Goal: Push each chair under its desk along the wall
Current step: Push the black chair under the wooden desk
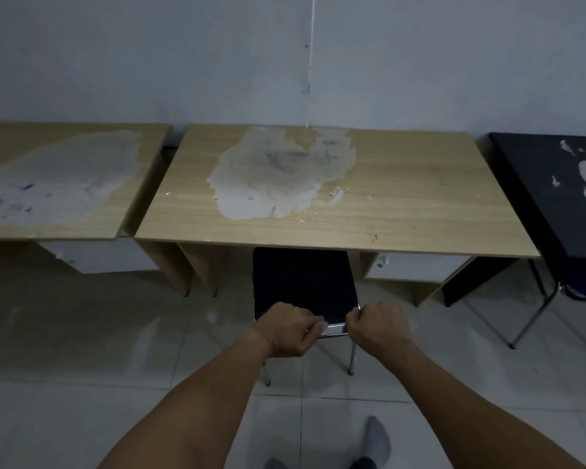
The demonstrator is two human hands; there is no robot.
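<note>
Chair (303,282) seat pointing under desk (403,214), left hand (286,330), right hand (378,328), 2 hands clamped on its backrest rail

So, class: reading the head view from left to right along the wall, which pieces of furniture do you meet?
Left wooden desk → middle wooden desk, with the black chair under it → black table.

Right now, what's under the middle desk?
Under the middle desk: the front of the black chair, its seat partly tucked in, and a white drawer on the right. Both hands, left and right, grip its chrome back rail. The desktop hides its front legs.
</note>
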